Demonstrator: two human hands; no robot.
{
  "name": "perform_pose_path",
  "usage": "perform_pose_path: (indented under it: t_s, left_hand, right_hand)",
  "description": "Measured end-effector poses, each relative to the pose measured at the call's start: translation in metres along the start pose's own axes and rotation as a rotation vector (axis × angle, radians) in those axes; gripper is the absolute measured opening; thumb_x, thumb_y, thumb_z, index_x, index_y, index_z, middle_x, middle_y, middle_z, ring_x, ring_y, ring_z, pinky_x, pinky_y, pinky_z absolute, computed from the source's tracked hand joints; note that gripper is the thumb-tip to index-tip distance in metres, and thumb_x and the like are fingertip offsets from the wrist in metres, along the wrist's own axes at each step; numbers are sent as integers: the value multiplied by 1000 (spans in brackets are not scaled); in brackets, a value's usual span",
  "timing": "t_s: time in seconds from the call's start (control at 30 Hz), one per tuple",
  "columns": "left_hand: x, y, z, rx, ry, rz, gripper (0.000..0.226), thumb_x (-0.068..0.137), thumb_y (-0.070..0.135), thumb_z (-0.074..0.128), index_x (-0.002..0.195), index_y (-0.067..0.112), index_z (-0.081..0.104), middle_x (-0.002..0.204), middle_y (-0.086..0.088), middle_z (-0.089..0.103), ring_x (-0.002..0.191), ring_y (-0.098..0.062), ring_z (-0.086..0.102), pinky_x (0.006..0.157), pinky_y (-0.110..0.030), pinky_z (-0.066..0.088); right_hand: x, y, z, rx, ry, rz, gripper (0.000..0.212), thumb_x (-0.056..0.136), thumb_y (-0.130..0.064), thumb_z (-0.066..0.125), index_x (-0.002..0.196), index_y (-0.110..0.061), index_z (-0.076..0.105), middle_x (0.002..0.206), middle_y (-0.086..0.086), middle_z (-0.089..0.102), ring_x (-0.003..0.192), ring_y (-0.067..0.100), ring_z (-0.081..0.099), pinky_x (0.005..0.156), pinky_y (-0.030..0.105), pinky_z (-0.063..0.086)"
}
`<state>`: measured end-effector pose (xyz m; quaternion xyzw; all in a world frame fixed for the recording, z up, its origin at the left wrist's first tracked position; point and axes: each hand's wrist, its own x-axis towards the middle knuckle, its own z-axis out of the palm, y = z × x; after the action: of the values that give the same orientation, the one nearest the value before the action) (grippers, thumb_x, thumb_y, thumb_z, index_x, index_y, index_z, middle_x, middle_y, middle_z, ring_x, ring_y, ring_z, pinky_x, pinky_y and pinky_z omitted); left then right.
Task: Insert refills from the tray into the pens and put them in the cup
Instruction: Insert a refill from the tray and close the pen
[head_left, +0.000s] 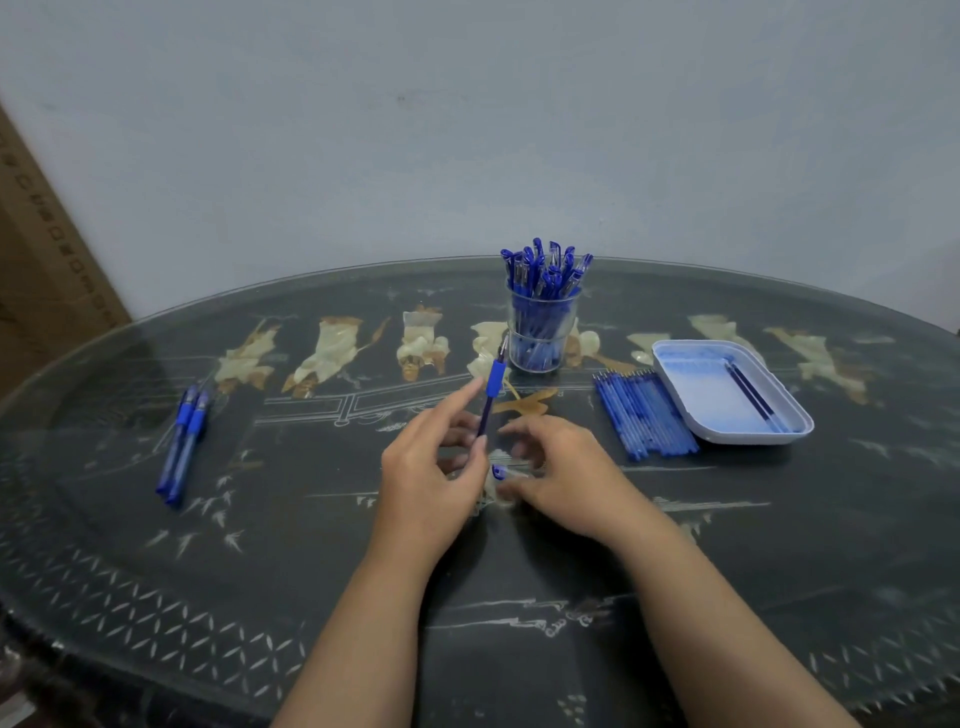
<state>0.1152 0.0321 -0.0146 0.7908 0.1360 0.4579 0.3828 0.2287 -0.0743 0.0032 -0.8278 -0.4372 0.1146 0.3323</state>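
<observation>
Hands meet mid-table: pen in my left, cap in my right.

Far left, a few spare pens (179, 447) lie side by side on the glossy glass-topped table (311, 571). My left hand (426, 467) pinches the lower barrel of a pen (491, 395), index finger straight, its blue rubber grip and metal tip angled upward. My right hand (561, 478) curls over a small clear cap (498, 472), fingertips pinching it. Behind stands the clear cup (540, 332), packed with pens. Further right, loose refills (644, 415) lie beside the pale rounded tray (675, 364), which holds two refills (753, 395).
</observation>
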Motion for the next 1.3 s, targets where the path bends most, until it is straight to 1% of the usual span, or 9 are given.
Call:
perform_pose_path:
  t_s: [0.1,0.2,0.27,0.33,0.43,0.5,0.83,1.07,1.3]
  left_hand:
    - [0,1,-1,34,5,35,67,78,-12,70,131,28,58,96,6,65,85,-4,64,75,-6,49]
    - [0,2,-2,31,-1,25,67,79,-11,70,130,30,58,96,5,65,85,-5,64,75,-7,49]
    - [0,2,-2,17,-22,0,67,80,-10,69,130,33,57,95,5,64,85,-6,63,74,-6,49]
    - [-1,3,-2,8,-61,-14,66,81,-8,69,130,36,57,95,6,63,86,-7,63,74,-6,48]
    - [-2,3,-1,29,-112,15,65,82,-6,71,131,34,58,94,6,63,86,-8,63,75,-6,48]
    - [-2,2,-1,61,-135,59,66,81,-6,72,132,33,58,94,6,64,85,-8,64,78,-7,48]
    - [-2,4,-2,69,-179,93,63,81,-5,72,132,29,60,94,5,64,87,-7,64,79,-8,50]
    - [-2,5,-2,78,-180,92,62,82,-5,72,133,28,60,95,5,65,88,-5,64,81,-7,48]
    - [-2,6,-2,36,-152,49,62,81,-6,72,131,29,61,94,3,66,86,-7,64,76,-7,49]
  right_hand:
    - [0,-2,7,-92,40,-112,33,84,-15,72,117,-20,68,92,-7,59,85,7,51,87,25,46]
    - [1,-1,-2,-82,145,-40,32,93,-16,61,125,-22,65,109,-2,65,96,9,59,89,21,46]
    - [1,1,-18,110,264,90,34,96,-13,57,127,-25,62,102,-1,69,82,4,62,76,17,49]
    - [0,-1,-37,466,400,163,30,95,-5,58,119,-22,65,88,3,71,70,3,65,74,24,57]
    - [-5,-16,-61,937,534,74,25,92,4,59,112,-8,67,81,6,71,75,15,70,73,27,60]
    - [-8,-26,-70,1031,553,-19,24,91,4,60,107,-13,67,86,7,71,82,21,72,72,27,59]
    - [-6,-33,-58,809,473,-142,26,90,5,62,107,-12,70,94,8,74,86,17,72,75,27,59]
    - [-4,-29,-50,621,395,-131,30,89,-1,66,104,-27,71,93,0,75,87,12,72,79,32,59]
    - [-3,-37,-46,654,400,-157,31,90,0,65,93,-31,69,88,-8,73,80,4,71,69,19,56]
